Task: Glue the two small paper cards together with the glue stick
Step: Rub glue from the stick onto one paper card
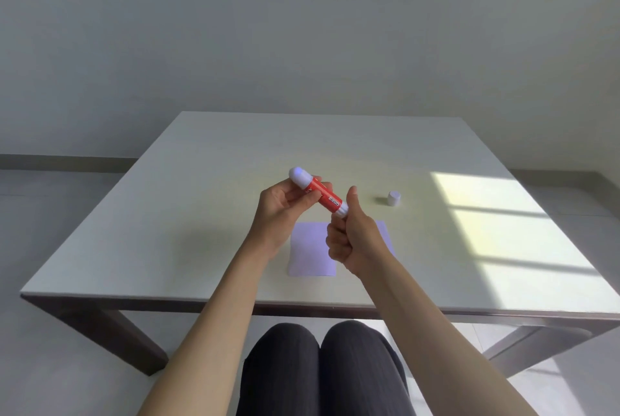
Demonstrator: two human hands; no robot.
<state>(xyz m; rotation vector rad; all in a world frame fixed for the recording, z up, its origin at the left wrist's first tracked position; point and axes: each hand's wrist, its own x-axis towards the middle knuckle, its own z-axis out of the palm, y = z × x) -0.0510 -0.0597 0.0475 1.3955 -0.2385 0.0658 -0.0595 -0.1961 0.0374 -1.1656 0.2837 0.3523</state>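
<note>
Both hands hold a red glue stick (324, 196) in the air above the table, tilted with its white tip up to the left. My left hand (285, 202) grips the upper part of the red barrel. My right hand (352, 237) is closed around the stick's lower white end, thumb up. The white cap (394, 198) stands by itself on the table to the right. Two pale lilac paper cards lie flat side by side under my hands: the left card (308, 249) shows well, the right card (385, 234) is mostly hidden by my right hand.
The white table (167, 214) has a dark frame and legs; its front edge runs just above my knees. A bright patch of sunlight falls on the table's right side. Grey wall and floor lie beyond.
</note>
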